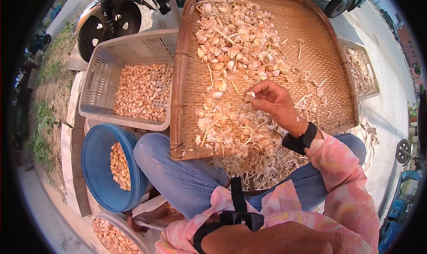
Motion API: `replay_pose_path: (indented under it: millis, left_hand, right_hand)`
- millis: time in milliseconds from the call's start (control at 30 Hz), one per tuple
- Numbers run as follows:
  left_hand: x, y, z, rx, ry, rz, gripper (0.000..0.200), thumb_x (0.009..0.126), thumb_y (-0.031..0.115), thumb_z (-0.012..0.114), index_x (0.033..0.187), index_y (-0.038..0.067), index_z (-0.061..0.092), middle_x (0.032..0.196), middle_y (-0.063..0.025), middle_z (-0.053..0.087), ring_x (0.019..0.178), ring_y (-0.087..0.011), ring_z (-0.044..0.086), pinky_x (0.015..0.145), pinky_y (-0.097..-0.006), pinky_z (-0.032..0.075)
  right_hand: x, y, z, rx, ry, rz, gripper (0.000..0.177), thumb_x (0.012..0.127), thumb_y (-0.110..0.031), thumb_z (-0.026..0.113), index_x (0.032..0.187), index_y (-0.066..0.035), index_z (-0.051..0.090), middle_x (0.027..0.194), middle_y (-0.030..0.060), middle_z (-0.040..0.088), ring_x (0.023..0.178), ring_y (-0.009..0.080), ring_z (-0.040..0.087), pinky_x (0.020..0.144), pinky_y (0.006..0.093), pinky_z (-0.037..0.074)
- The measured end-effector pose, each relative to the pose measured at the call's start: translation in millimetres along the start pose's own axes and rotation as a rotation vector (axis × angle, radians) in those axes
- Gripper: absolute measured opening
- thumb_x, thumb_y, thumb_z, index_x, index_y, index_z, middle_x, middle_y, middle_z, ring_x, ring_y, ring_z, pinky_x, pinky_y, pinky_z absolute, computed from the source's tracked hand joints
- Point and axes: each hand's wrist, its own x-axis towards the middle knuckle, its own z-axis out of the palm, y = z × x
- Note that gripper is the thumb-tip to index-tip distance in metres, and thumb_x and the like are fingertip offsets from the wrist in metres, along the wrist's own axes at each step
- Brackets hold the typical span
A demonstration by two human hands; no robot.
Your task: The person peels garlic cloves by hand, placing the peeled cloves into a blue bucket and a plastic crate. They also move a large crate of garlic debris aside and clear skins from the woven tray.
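My right hand [278, 103], with a black band at its wrist, is raised over the front half of a woven bamboo tray [327, 53]. Its thumb and forefinger pinch a small pale garlic clove [250, 96], brownish on its lower side. Beyond the fingers lies a heap of loose garlic cloves [240, 44] mixed with papery skins and dry stalks. Nearer my lap are more garlic skins [235, 125]. My left hand [271, 239] is close to the camera at the bottom edge, reaching across my body; its fingers are indistinct.
Left of the tray stands a plastic crate [102, 87] with many cloves inside. Below it are a blue bucket [95, 165] and a pale tub [144, 240], both holding cloves. Another crate [376, 78] of scraps sits at right. A wheel [109, 24] stands behind the left crate.
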Motion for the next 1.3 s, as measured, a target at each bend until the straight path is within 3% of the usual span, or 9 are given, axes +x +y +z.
replay_pose_path:
  millis: [200, 300, 367, 567, 700, 867, 933, 1033, 1300]
  left_hand:
    - [6.2, 57.6, -23.9, 0.701, 0.441, -0.05, 0.023, 0.095, 0.015, 0.043, 0.076, 0.002, 0.041, 0.069, -0.0073, 0.042, 0.055, -0.0097, 0.043, 0.05, -0.0191, 0.036]
    - [1.3, 126.7, -98.4, 1.773, 0.869, -0.069, 0.024, 0.089, 0.019, 0.055, 0.1, -0.002, 0.055, 0.084, -0.0105, 0.056, 0.069, -0.0148, 0.054, 0.065, -0.0245, 0.044]
    - [-25.5, 162.1, -155.5, 2.524, 0.625, -0.175, 0.022, 0.085, 0.013, 0.058, 0.104, 0.001, 0.057, 0.091, -0.0113, 0.056, 0.075, -0.0221, 0.055, 0.069, -0.03, 0.045]
    - [-5.4, 63.7, -200.0, 2.388, 0.141, -0.641, 0.025, 0.073, 0.007, 0.063, 0.096, 0.0, 0.058, 0.09, -0.0177, 0.055, 0.083, -0.0339, 0.057, 0.069, -0.0393, 0.048]
    - [-9.4, 32.6, -238.8, 2.494, 0.1, -0.843, 0.019, 0.069, 0.004, 0.062, 0.087, -0.002, 0.057, 0.088, -0.0204, 0.055, 0.084, -0.0373, 0.056, 0.069, -0.0438, 0.048]
    - [-4.6, 26.0, -233.4, 2.487, 0.08, -0.983, 0.017, 0.07, 0.001, 0.058, 0.085, -0.006, 0.057, 0.085, -0.0197, 0.057, 0.08, -0.0353, 0.06, 0.069, -0.0415, 0.051]
    - [-6.9, 31.1, -229.0, 2.301, 0.213, -0.839, 0.018, 0.072, 0.003, 0.059, 0.088, -0.005, 0.056, 0.087, -0.0198, 0.059, 0.076, -0.0339, 0.061, 0.068, -0.0388, 0.051]
    - [-7.9, 34.4, -211.4, 1.514, 0.609, -0.7, 0.019, 0.08, 0.003, 0.056, 0.097, -0.004, 0.054, 0.093, -0.0179, 0.061, 0.08, -0.0288, 0.063, 0.069, -0.032, 0.051]
    - [-11.2, 43.8, -151.5, 0.618, 0.804, -0.368, 0.024, 0.088, 0.003, 0.05, 0.111, -0.003, 0.049, 0.109, -0.0201, 0.057, 0.091, -0.0235, 0.063, 0.075, -0.0238, 0.054]
  right_hand:
    - [-0.7, -2.4, -2.6, 0.055, 0.059, -0.024, 0.019, 0.084, -0.003, 0.059, 0.102, -0.004, 0.052, 0.096, 0.0028, 0.058, 0.087, 0.0089, 0.057, 0.071, 0.0227, 0.05]
    - [-6.1, -14.4, 2.8, 0.086, 0.08, -0.073, 0.021, 0.083, 0.0, 0.059, 0.102, -0.003, 0.052, 0.096, 0.0031, 0.058, 0.088, 0.0095, 0.057, 0.072, 0.023, 0.049]
    - [-9.8, -30.7, 18.0, 0.101, 0.081, -0.129, 0.022, 0.082, 0.003, 0.059, 0.102, -0.003, 0.052, 0.097, 0.0035, 0.057, 0.088, 0.0104, 0.057, 0.074, 0.0238, 0.049]
    - [-56.2, -116.2, 80.1, 0.144, -0.498, -0.665, 0.015, 0.077, 0.006, 0.062, 0.091, 0.003, 0.058, 0.09, 0.0216, 0.06, 0.078, 0.0269, 0.061, 0.067, 0.032, 0.051]
    - [-83.1, -141.3, 109.0, 0.067, -0.162, -1.107, 0.012, 0.073, 0.003, 0.068, 0.081, -0.005, 0.063, 0.086, 0.0056, 0.064, 0.076, 0.0187, 0.065, 0.059, 0.0205, 0.053]
    - [-98.2, -150.3, 106.5, -0.042, -0.024, -1.003, 0.014, 0.071, 0.005, 0.068, 0.077, -0.007, 0.062, 0.081, 0.001, 0.064, 0.071, 0.0135, 0.064, 0.058, 0.0179, 0.054]
    - [-102.8, -155.3, 105.6, -0.081, -0.022, -0.965, 0.015, 0.07, 0.005, 0.067, 0.076, -0.007, 0.062, 0.08, 0.0007, 0.064, 0.07, 0.0127, 0.064, 0.058, 0.0174, 0.054]
    - [-58.1, -137.0, 130.4, -0.023, 0.381, -1.58, 0.014, 0.069, 0.006, 0.067, 0.074, -0.006, 0.062, 0.078, 0.0015, 0.064, 0.067, 0.0123, 0.063, 0.055, 0.0176, 0.054]
    - [-109.3, -167.8, 105.2, -0.032, -0.093, -0.87, 0.013, 0.066, 0.01, 0.066, 0.067, -0.001, 0.06, 0.071, 0.0052, 0.063, 0.06, 0.0132, 0.062, 0.05, 0.0196, 0.055]
